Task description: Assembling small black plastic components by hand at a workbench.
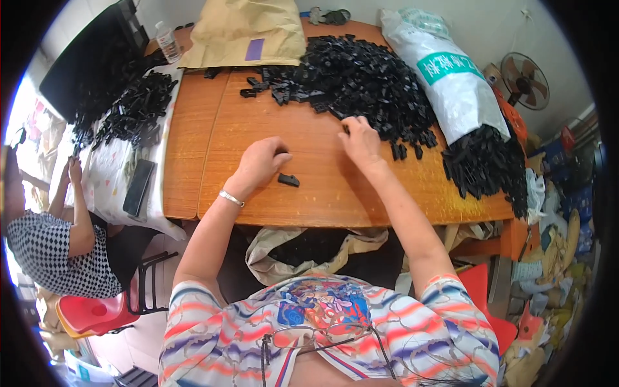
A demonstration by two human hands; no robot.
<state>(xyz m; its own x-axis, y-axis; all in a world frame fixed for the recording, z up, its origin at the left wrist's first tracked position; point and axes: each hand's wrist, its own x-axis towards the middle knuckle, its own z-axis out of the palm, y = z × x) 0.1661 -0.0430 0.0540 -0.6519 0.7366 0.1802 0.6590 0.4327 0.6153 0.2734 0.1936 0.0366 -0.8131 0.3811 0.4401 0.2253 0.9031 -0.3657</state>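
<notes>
My left hand (261, 161), a silver bracelet at its wrist, is just above the wooden table with fingers curled in toward the thumb; what they hold, if anything, is hidden. Close by its thumb, a single small black plastic part (289, 180) lies on the table. At the near edge of a big heap of black plastic parts (367, 80), my right hand (362, 140) has its fingers bent together. A dark bit of a black plastic part (345, 129) shows between its fingertips.
A brown paper sack (245, 32) and a bottle (167, 42) stand at the back. On the right, a white sack (454, 77) spills black parts. An open sack (290, 255) hangs below the table edge. At left, a co-worker (64, 245) handles parts beside a phone (138, 187).
</notes>
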